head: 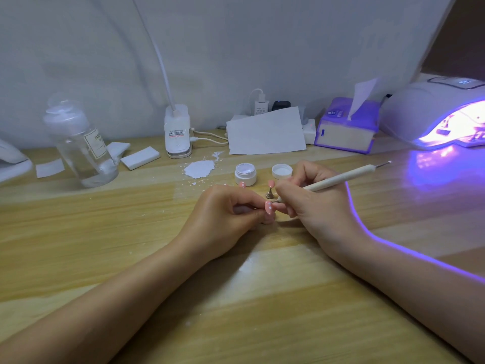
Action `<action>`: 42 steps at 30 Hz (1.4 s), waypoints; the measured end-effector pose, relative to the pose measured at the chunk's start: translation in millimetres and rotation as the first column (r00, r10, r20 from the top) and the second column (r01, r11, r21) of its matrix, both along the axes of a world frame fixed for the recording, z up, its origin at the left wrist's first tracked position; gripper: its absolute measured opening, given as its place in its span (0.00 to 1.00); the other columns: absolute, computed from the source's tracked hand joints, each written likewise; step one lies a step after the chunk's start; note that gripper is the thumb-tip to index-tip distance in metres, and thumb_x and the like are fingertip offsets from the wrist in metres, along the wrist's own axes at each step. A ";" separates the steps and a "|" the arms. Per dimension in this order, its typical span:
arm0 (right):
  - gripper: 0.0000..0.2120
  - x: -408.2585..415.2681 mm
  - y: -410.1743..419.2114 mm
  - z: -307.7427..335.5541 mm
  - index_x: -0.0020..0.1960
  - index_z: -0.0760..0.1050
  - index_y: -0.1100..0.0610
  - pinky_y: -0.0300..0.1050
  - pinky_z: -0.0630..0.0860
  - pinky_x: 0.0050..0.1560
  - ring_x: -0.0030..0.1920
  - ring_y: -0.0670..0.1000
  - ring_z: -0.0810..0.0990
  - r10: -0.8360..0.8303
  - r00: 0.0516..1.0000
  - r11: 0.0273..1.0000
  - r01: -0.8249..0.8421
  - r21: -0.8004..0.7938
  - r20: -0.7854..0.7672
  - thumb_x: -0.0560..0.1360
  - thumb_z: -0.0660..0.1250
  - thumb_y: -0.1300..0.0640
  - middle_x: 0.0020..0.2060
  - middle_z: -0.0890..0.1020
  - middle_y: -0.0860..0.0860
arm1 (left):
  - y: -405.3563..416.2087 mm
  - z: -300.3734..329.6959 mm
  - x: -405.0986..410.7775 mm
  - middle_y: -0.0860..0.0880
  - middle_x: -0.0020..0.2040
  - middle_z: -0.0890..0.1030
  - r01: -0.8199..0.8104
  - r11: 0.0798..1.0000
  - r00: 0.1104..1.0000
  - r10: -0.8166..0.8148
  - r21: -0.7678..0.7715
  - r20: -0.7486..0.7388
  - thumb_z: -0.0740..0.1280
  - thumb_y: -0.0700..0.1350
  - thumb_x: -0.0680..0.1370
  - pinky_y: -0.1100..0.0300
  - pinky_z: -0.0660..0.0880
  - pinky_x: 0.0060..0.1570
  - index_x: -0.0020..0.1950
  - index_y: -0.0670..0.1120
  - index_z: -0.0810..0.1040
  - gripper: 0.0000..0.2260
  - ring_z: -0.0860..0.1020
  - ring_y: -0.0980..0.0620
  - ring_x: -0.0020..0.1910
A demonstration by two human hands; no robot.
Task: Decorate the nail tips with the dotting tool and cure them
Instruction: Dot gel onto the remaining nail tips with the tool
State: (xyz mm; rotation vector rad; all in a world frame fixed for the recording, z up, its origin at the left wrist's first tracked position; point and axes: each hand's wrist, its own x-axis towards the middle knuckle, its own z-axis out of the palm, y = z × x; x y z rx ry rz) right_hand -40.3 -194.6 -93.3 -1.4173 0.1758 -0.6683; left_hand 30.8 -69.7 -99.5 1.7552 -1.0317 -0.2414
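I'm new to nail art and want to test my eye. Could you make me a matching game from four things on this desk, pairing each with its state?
Things:
1. dotting tool
2. curing lamp
3. gel pot
4. tissue box

States:
A. glowing violet
B. lid off
C. held in the right hand
D. one sheet sticking up

Pairs: 1-C, 2-A, 3-B, 4-D
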 end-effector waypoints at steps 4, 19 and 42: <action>0.20 -0.2 -0.6 0.1 0.24 0.63 0.55 0.40 0.80 0.31 0.24 0.44 0.74 -0.019 1.000 1.000 0.019 0.007 0.004 0.67 0.64 0.72 0.18 0.65 0.50 | 0.0 1.2 -0.6 0.55 0.33 0.83 -0.003 1.000 1.000 0.003 0.009 0.014 0.72 0.41 0.71 0.71 0.72 0.37 0.39 0.51 0.83 0.05 0.74 0.68 0.30; 0.19 -4.3 4.6 3.1 0.26 0.60 0.59 0.29 0.64 0.20 0.17 0.40 0.71 -0.001 1.000 0.995 0.001 -0.102 0.004 0.69 0.63 0.74 0.25 0.66 0.55 | 0.6 3.9 -2.5 0.60 0.29 0.81 0.008 1.000 1.000 -0.008 0.008 0.012 0.72 0.38 0.71 0.77 0.68 0.34 0.38 0.52 0.82 0.08 0.75 0.70 0.29; 0.20 -1.1 1.0 -2.6 0.25 0.61 0.57 0.35 0.67 0.27 0.19 0.40 0.68 -0.047 0.999 0.984 0.046 -0.172 -0.004 0.68 0.65 0.71 0.19 0.67 0.46 | 0.3 4.5 -3.1 0.59 0.30 0.81 0.006 1.000 1.000 -0.006 0.005 -0.030 0.71 0.38 0.71 0.75 0.70 0.35 0.38 0.50 0.83 0.07 0.76 0.69 0.31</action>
